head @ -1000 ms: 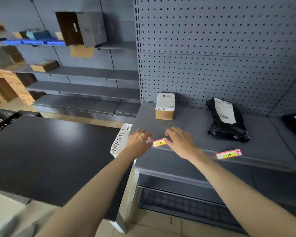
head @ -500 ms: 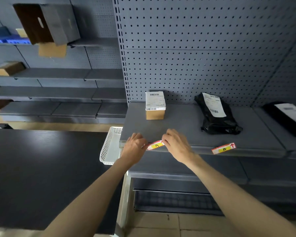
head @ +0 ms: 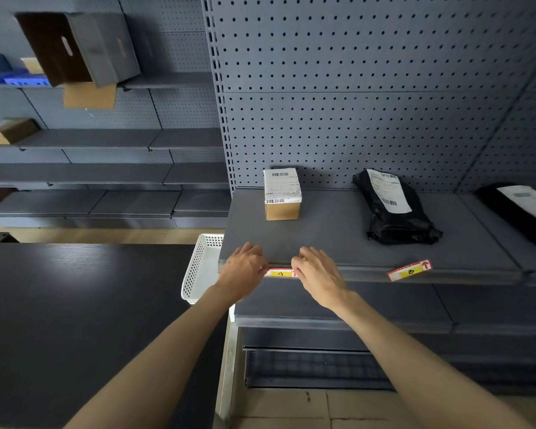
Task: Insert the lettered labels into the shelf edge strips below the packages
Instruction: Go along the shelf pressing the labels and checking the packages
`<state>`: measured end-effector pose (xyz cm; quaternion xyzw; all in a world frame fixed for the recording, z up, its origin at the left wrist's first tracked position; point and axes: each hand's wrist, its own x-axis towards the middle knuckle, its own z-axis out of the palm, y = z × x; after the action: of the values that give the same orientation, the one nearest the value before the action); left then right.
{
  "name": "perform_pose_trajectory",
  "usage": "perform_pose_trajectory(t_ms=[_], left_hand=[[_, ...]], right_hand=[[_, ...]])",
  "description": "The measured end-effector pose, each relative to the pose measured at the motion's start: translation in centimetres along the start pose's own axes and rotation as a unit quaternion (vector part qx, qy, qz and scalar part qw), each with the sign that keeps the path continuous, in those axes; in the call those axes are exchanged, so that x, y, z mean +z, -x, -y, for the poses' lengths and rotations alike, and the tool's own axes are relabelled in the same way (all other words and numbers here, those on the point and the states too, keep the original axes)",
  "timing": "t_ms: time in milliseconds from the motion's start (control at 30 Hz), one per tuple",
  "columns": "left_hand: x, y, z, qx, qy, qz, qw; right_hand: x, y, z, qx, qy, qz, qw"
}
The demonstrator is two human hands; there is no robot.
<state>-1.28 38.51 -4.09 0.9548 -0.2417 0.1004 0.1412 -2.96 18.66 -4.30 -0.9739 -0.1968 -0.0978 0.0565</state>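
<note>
A yellow and red label marked A (head: 280, 273) lies level against the shelf edge strip (head: 365, 270), below a small cardboard box (head: 281, 193). My left hand (head: 243, 270) holds the label's left end and my right hand (head: 316, 272) its right end, fingertips over the shelf front. A second label marked B (head: 410, 270) rests tilted on the shelf's front edge below a black mailer bag (head: 393, 209). Another black bag (head: 520, 212) lies at the far right.
A white perforated basket (head: 198, 267) hangs beside the shelf's left end, over a dark table (head: 75, 320). Grey pegboard (head: 353, 88) backs the shelf. Further grey shelves at left hold an open dark carton (head: 75, 48) and a flat box (head: 7, 131).
The label A has turned from tilted to level along the edge strip, and both hands have closed in on its ends. The camera view shifted slightly.
</note>
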Motion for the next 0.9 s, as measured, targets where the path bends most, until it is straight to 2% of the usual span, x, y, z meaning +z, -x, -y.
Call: perform_pose_trajectory(t_ms=[133,333,733,900], left_hand=[[-0.1,-0.1,-0.3,0.004,-0.021,0.013,1.000],[-1.4,-1.7,-2.9,0.036,-0.013,0.015,0.999],[2.1,-7.7,-17.1,0.060,0.016,-0.030,0.998],[4.9,-8.6,-21.7,0.013,0.032,-0.027,0.999]], right_hand=[[-0.1,-0.1,0.2,-0.001,0.000,0.012,1.000],[-2.9,1.4,-2.6,0.032,-0.035,-0.013,0.999],[-8.4,9.9,-16.3,0.129,-0.015,0.002,0.992],[-8.6,12.0,-20.8,0.101,-0.014,0.010,0.995]])
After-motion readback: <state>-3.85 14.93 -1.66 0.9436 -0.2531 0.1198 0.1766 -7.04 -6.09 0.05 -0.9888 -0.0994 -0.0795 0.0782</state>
